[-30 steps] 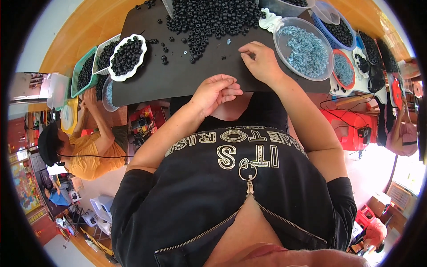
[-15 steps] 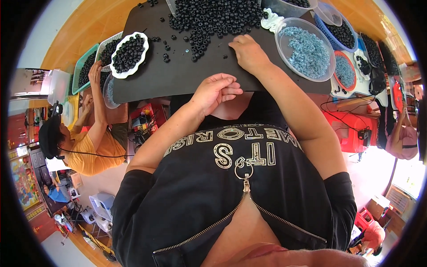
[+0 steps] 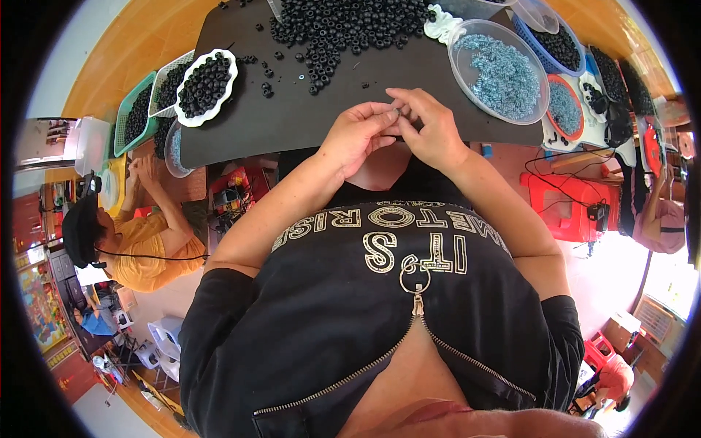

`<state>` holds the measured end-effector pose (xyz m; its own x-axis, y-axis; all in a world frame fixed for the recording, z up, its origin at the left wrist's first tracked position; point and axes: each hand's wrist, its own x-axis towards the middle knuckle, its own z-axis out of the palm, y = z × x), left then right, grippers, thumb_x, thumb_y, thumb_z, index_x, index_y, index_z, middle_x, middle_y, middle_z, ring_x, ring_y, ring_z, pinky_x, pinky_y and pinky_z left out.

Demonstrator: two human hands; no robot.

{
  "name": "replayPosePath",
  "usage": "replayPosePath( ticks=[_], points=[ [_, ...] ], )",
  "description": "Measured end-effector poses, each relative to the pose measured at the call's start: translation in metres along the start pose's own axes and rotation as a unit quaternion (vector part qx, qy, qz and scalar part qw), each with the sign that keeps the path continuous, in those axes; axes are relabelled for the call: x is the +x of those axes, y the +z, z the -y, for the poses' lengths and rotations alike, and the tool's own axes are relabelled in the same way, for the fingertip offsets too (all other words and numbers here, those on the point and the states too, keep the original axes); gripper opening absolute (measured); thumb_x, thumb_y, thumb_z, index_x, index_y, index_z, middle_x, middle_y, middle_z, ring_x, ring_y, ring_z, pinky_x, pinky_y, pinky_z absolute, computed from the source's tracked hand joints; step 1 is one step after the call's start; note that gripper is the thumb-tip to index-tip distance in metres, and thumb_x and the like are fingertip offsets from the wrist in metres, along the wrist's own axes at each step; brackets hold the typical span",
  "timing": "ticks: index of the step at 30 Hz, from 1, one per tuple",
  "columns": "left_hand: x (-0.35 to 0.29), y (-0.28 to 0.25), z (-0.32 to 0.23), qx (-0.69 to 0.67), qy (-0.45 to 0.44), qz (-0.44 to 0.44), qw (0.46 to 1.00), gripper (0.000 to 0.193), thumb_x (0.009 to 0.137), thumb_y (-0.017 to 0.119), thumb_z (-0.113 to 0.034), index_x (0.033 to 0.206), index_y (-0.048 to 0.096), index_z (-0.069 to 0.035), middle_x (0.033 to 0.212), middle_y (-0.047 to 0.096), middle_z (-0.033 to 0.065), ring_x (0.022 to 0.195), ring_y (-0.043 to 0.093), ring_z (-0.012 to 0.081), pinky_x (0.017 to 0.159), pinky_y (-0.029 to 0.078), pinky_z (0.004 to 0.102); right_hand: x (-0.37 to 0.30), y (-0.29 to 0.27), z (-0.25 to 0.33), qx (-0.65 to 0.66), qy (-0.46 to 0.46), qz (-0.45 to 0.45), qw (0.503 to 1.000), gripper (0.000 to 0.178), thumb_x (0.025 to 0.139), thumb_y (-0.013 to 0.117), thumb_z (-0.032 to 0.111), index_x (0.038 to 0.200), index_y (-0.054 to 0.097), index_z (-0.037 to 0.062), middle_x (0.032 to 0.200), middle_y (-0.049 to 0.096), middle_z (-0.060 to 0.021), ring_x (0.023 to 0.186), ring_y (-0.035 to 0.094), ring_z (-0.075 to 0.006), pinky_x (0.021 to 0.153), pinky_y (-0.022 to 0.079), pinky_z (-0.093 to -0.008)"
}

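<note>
Left grip [image 3: 356, 139] and right grip [image 3: 434, 135]: fingertips together at the bench's near side; anything between them partly hidden, too small to tell.
Bench [image 3: 292, 124]: far side cut off by upper edge.
Black beads [image 3: 350, 25], heaped: pile cut off by same edge.
Clear tub [image 3: 471, 9], upper right: likewise cut off.
Clear bowl [image 3: 174, 169], left: partly hidden by bench corner.
Thin fleck [image 3: 356, 66] on bench: nature too small to tell.
Worker in yellow [image 3: 142, 252]: anything between the hands unclear.
Person in pink [image 3: 661, 223]: partly lost in dark lens rim.
</note>
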<state>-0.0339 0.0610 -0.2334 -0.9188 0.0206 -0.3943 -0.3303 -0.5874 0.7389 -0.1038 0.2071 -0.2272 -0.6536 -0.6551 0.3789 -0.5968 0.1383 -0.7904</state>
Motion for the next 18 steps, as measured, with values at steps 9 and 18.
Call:
replayPosePath(
  ticks=[9,18],
  points=[
    [-0.007,-0.005,-0.001,-0.009,0.01,-0.018,1.0,0.015,0.089,0.052,-0.013,0.097,0.059,-0.003,0.09,0.063,0.0061,0.082,0.062,0.013,0.068,0.05,0.0218,-0.003,0.002,-0.003,-0.042,-0.017,-0.021,0.999,0.016,0.073,0.061,0.003,0.089,0.06,0.0019,0.083,0.058,-0.011,0.076,0.059,-0.0265,0.066,0.048,-0.0328],
    [-0.006,-0.007,-0.001,0.021,0.05,-0.029,0.998,0.014,0.088,0.053,-0.008,0.098,0.058,0.0,0.087,0.063,0.0064,0.078,0.06,0.0112,0.064,0.051,0.0204,-0.003,0.002,0.006,-0.012,0.043,-0.02,0.999,0.009,0.075,0.061,0.003,0.083,0.061,0.0016,0.079,0.059,-0.0086,0.07,0.06,-0.0212,0.059,0.048,-0.0282]
  ],
)
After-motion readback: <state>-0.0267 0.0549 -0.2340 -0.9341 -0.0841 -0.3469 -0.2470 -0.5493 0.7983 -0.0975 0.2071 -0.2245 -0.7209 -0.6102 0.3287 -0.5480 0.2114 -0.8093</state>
